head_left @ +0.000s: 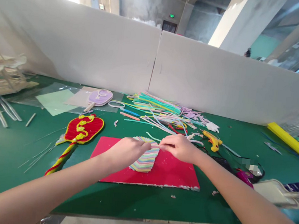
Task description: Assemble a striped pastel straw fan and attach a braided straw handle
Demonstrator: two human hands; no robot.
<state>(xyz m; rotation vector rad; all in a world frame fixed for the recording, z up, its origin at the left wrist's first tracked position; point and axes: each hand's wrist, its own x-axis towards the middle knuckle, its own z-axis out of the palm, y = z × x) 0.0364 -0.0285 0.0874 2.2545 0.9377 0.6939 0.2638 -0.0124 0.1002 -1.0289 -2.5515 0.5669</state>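
A rounded panel of pastel-striped pipe cleaners point(147, 162) lies on a red board point(177, 173) in front of me. My left hand point(133, 150) reaches over its upper left part, fingers pinched together. Just to the right, my right hand point(177, 147) is also closed in a pinch at the panel's upper right edge. A thin pale pink pipe cleaner point(155, 146) runs between the two sets of fingertips. My fingers hide its ends and part of the panel.
Left of the board lies a red and yellow fan point(84, 130); behind it is a purple fan point(100, 97). Loose pipe cleaners point(156, 103) are heaped at the back. A yellow glue gun point(212, 141) and a yellow bar point(290, 139) lie to the right. A white partition point(224, 77) stands behind.
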